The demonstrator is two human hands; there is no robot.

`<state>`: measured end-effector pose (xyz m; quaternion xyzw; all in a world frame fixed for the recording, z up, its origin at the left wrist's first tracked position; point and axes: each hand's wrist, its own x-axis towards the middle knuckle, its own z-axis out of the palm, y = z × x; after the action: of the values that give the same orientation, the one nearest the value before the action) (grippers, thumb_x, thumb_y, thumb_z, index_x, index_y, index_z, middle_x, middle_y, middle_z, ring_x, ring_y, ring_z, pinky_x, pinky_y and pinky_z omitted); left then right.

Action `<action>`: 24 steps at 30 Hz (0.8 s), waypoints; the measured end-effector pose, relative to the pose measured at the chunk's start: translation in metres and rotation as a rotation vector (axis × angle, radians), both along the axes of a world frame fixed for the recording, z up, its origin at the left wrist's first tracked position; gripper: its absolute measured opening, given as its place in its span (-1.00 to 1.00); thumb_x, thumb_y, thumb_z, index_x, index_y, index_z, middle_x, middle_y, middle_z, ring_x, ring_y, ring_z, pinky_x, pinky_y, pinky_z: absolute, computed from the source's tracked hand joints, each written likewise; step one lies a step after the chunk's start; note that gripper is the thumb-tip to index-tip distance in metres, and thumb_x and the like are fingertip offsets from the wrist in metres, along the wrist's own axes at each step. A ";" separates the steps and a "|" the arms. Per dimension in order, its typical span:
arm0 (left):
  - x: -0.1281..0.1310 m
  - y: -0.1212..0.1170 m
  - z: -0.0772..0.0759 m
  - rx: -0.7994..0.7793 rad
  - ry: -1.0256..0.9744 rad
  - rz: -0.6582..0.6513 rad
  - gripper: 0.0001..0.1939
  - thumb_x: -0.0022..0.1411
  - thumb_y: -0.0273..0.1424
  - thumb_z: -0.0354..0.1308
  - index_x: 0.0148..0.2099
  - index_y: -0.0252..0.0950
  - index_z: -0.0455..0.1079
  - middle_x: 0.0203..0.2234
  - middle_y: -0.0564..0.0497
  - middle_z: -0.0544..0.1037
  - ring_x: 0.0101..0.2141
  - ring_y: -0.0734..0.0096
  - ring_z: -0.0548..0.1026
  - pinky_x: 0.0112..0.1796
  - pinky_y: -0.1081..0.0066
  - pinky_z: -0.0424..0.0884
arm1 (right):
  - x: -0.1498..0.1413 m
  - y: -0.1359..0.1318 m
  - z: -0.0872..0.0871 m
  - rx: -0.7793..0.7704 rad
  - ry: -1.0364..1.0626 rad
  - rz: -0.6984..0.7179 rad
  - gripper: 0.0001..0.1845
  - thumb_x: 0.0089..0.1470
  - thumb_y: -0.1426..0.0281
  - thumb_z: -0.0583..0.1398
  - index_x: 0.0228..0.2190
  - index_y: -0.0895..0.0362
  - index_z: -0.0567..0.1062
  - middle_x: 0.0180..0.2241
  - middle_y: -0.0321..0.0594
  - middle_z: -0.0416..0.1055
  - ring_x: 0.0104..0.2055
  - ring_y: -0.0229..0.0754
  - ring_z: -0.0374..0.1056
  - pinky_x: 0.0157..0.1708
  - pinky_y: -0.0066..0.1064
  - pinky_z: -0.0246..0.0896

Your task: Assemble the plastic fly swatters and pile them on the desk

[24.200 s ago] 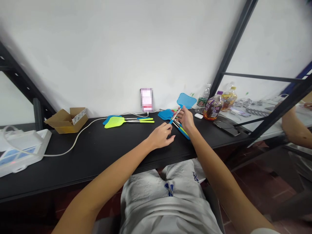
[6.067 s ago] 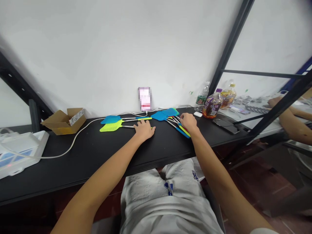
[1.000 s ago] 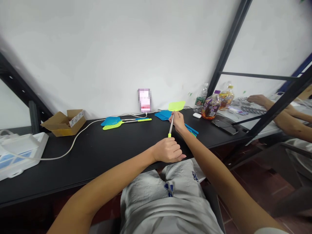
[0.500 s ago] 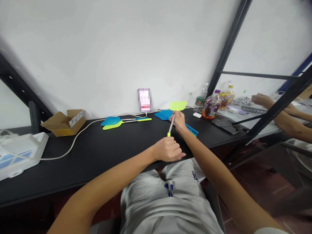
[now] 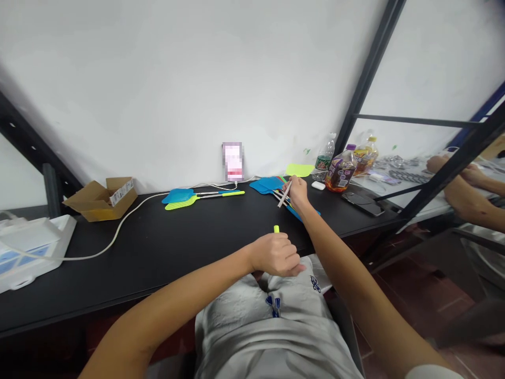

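My left hand (image 5: 275, 255) is closed in a fist at the desk's front edge, gripping a yellow-green handle grip (image 5: 276, 229) whose tip pokes up from it. My right hand (image 5: 299, 190) pinches the bare metal rod (image 5: 284, 193) of a yellow-green fly swatter, whose head (image 5: 299, 169) is raised toward the wall. Under the right hand lies a pile of fly swatters (image 5: 268, 185), mostly blue. Further left on the black desk (image 5: 165, 237) lie a blue fly swatter (image 5: 180, 194) and a yellow-green one (image 5: 182, 202).
A phone (image 5: 232, 160) leans against the wall with a white cable (image 5: 114, 237) running left to a white device (image 5: 27, 247). A cardboard box (image 5: 100, 199) sits at the back left. Bottles (image 5: 341, 171) and a dark phone (image 5: 363, 204) stand right. Another person's arms (image 5: 465, 184) work beyond the black frame.
The handle grip has come off the rod: my left hand pulled back toward me with it, while my right hand moved the rod and swatter head away toward the wall.
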<state>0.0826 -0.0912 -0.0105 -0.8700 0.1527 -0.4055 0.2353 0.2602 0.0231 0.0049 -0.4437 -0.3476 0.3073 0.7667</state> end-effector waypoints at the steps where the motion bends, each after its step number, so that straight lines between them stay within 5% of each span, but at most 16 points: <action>1: 0.000 0.002 0.000 -0.040 -0.017 0.040 -0.55 0.39 -0.29 -0.02 -0.58 -0.24 0.14 -0.70 0.11 0.22 -0.63 0.49 0.20 -0.51 0.38 0.14 | 0.003 0.000 0.000 0.009 0.009 -0.003 -0.76 0.22 0.30 0.07 -0.48 0.06 0.21 -0.74 -0.46 0.09 -0.68 -0.31 0.12 -0.66 -0.47 0.06; 6: -0.004 0.022 0.003 -0.359 -0.202 0.284 -0.60 0.37 -0.42 -0.03 -0.57 -0.25 0.15 -0.70 0.11 0.27 -0.64 0.54 0.20 -0.51 0.42 0.13 | -0.001 -0.009 0.006 -0.004 0.044 0.143 -0.66 0.23 0.10 0.11 -0.42 0.10 0.28 -0.71 -0.44 0.14 -0.64 -0.32 0.18 -0.66 -0.53 0.07; 12: -0.008 0.046 0.003 -0.766 -0.330 0.494 -0.55 0.38 -0.35 -0.05 -0.60 -0.25 0.07 -0.71 0.10 0.25 -0.64 0.54 0.18 -0.49 0.40 0.06 | -0.004 -0.029 0.021 -0.138 0.031 0.659 -0.68 0.19 0.13 0.19 -0.33 0.14 0.34 -0.70 -0.49 0.07 -0.68 -0.37 0.07 -0.73 -0.59 -0.09; 17: -0.020 0.070 0.013 -0.990 -0.446 0.756 -0.60 0.33 -0.28 -0.01 -0.56 -0.23 0.10 -0.67 0.08 0.29 -0.58 0.46 0.24 -0.45 0.38 0.02 | -0.008 -0.037 0.018 -0.222 -0.156 0.906 -0.72 0.20 0.19 0.17 -0.28 0.17 0.37 -0.67 -0.49 0.11 -0.73 -0.40 0.00 -0.79 -0.60 -0.18; 24: -0.055 0.101 0.023 -1.351 -0.711 0.823 -0.61 0.35 -0.13 -0.08 -0.48 -0.20 0.16 -0.57 0.06 0.38 -0.46 0.35 0.32 -0.40 0.39 0.12 | -0.018 -0.037 0.012 -0.419 -0.365 1.136 -0.78 0.13 0.34 0.13 -0.24 0.24 0.42 -0.63 -0.47 0.15 -0.77 -0.47 -0.15 -0.82 -0.61 -0.31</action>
<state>0.0279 0.0100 0.0129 -0.6310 -0.5305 -0.5399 -0.1700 0.2422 -0.0142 0.0169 -0.3757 -0.5867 0.6473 0.3091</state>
